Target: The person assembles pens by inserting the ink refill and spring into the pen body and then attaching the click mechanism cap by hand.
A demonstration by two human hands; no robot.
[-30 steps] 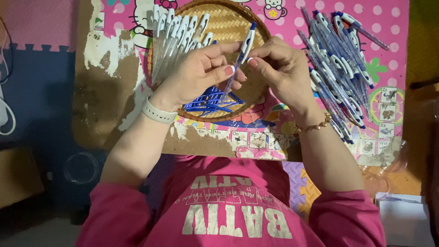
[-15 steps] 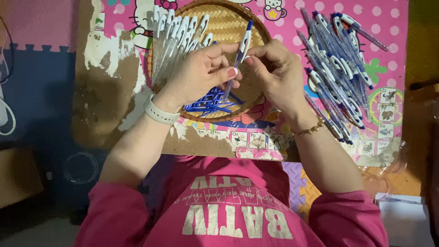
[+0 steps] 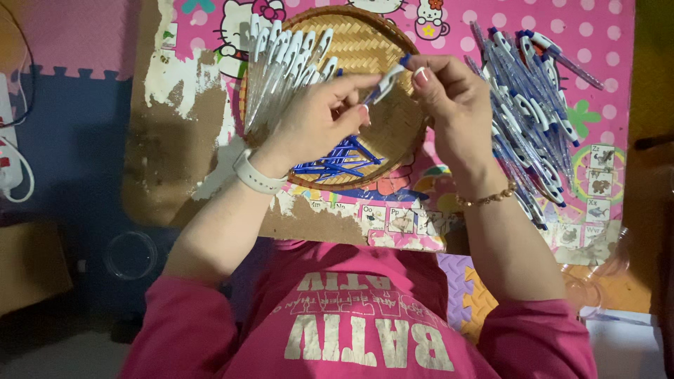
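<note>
Over a round woven basket, both my hands hold one white and blue pen. My left hand, with a white watch on its wrist, pinches the pen's lower part. My right hand, wearing a gold bracelet, grips the pen's upper blue end with its fingertips. A row of clear pen barrels with white clips leans in the basket's left side. Loose blue refills lie at the basket's near edge, under my left hand. A pile of finished blue and white pens lies right of my right hand.
The basket and pens rest on a worn pink cartoon mat with torn brown patches. White cables lie at the far left. A clear round lid and a cardboard box sit on the dark floor at lower left.
The pen has tipped from nearly upright to a slant and sits a little lower. My right fingertips have shifted onto its upper end. Both hands stay over the basket.
</note>
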